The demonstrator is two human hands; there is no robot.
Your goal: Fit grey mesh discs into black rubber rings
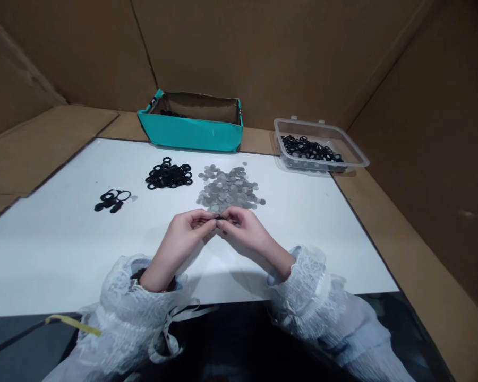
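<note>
My left hand (187,233) and my right hand (245,228) meet at the middle of the white board, fingertips pinched together. Between them is a small black ring (220,218), mostly covered by the fingers; whether a disc sits in it I cannot tell. Just beyond the fingertips lies a pile of thin grey translucent discs (229,188). To its left is a heap of black rings (168,175).
Farther left lie a few black pieces (109,199) with two thin rings. A teal open box (195,132) stands at the back. A clear plastic tub (318,167) of black rings is at the back right. Cardboard walls (263,58) surround the white board (326,239).
</note>
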